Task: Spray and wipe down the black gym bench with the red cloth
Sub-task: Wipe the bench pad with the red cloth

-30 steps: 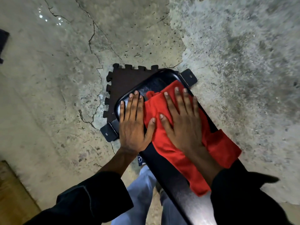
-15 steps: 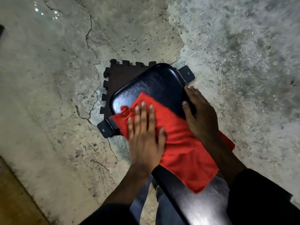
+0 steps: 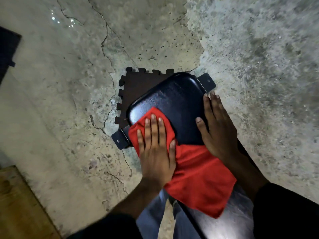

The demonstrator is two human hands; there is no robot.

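Note:
The black gym bench [image 3: 179,102] runs from the frame's centre down to the bottom right, its padded top glossy. A red cloth [image 3: 198,176] lies spread over the pad's middle and left edge. My left hand [image 3: 155,152] presses flat on the cloth at the bench's left side, fingers straight. My right hand [image 3: 219,128] rests on the pad's right edge with straight fingers, beside the cloth and partly over its right corner. No spray bottle is in view.
The bench foot's metal brackets [image 3: 120,140] [image 3: 207,81] sit on a dark puzzle-edge floor mat [image 3: 138,83]. Cracked concrete floor [image 3: 86,83] surrounds it. A wooden board [image 3: 19,204] lies at the bottom left, a dark object [image 3: 6,52] at the left edge.
My left hand moved onto the cloth and slid it down toward the bench's left edge. My right hand left the cloth's middle and went to the pad's right edge.

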